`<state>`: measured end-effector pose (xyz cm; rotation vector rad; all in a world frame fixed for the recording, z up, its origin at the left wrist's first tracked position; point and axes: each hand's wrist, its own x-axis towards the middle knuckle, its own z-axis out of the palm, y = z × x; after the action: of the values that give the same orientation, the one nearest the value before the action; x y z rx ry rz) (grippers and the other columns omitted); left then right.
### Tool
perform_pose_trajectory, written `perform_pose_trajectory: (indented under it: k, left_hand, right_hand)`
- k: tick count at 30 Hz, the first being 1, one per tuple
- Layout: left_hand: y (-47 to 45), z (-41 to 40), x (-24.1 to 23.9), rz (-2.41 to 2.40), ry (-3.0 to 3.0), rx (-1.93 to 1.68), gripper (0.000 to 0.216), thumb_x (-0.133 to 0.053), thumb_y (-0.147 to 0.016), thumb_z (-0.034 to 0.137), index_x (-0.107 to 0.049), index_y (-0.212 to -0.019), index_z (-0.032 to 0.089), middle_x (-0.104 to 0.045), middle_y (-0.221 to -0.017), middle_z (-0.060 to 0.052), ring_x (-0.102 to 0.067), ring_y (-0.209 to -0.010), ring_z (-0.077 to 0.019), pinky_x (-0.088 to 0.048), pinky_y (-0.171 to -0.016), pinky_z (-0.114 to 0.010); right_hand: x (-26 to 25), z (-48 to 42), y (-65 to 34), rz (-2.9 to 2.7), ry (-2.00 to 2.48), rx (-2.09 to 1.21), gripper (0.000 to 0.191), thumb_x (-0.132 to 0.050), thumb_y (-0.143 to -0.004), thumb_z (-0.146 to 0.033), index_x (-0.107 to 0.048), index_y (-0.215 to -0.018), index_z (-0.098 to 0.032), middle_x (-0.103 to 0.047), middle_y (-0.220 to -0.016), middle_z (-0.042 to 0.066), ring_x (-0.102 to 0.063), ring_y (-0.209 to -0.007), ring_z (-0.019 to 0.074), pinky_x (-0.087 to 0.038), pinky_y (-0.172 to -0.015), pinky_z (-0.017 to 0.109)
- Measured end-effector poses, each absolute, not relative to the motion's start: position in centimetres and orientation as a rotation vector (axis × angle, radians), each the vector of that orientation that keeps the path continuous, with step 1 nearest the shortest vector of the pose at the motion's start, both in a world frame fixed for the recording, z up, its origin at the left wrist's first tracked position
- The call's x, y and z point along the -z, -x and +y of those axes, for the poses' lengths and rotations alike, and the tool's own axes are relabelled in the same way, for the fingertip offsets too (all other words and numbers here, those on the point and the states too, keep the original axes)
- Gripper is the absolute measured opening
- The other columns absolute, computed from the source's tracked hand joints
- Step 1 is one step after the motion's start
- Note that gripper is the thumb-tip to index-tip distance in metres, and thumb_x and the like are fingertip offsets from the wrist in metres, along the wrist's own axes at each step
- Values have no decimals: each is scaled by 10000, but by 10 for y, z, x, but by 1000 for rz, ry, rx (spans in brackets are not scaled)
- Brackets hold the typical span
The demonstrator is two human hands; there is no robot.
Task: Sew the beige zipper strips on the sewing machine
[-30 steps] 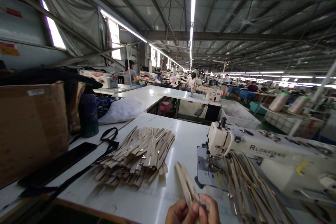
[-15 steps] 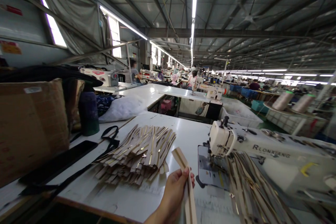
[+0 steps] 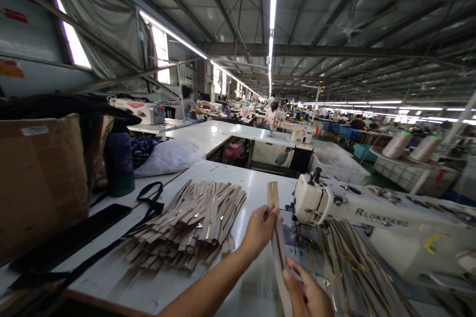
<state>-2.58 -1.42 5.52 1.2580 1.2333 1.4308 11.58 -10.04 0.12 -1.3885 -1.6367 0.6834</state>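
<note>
Two hands on one zipper strip: left hand has a pinching grip near its far end, right hand clamps the near end, so it's stretched above the bench, between the zipper pile and the sewing machine.

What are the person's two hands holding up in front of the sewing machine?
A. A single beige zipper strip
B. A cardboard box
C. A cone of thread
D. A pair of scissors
A: the left hand pinches the upper end and the right hand the lower part of one beige zipper strip, beside the sewing machine.
</note>
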Motion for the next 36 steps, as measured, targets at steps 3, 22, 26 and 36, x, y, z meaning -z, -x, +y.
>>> perform_pose_trajectory:
  k: [3,22,26,36]
  left_hand:
    - [32,9,-52,1503,-1625,-1172,372,-437,-952,398,-602,-1015,70,-697,-813,-111,-655,-744,-198,-487,-637,-241]
    - [25,28,-2,1151,-2435,-829,111,-618,-868,235,-692,-930,182,-634,-1102,-58,-569,-1046,-209,-432,-951,-309]
    - [21,30,-2,1021,-2519,-752,119,-561,-905,199,-670,-950,184,-661,-982,-42,-593,-966,-185,-455,-901,-279]
    - [20,32,4,1100,-2662,-698,202,-530,-941,271,-656,-1098,254,-627,-1017,-38,-554,-975,-208,-465,-867,-305]
  right_hand:
    - [4,-67,-122,-1597,1422,-773,611,-381,-883,-636,-687,-1027,-128,-715,-650,76,-658,-514,183,-508,-484,237]
    - [24,-23,-160,-1907,1581,-446,281,-453,-878,-254,-701,-975,-165,-740,-946,85,-681,-837,203,-490,-761,285]
    - [30,-25,-162,-1873,1550,-421,317,-451,-880,-272,-708,-1019,-149,-739,-996,103,-687,-880,217,-503,-808,312]
    - [33,-29,-166,-1942,1548,-298,311,-441,-896,-238,-730,-987,-166,-746,-966,108,-695,-894,229,-512,-835,337]
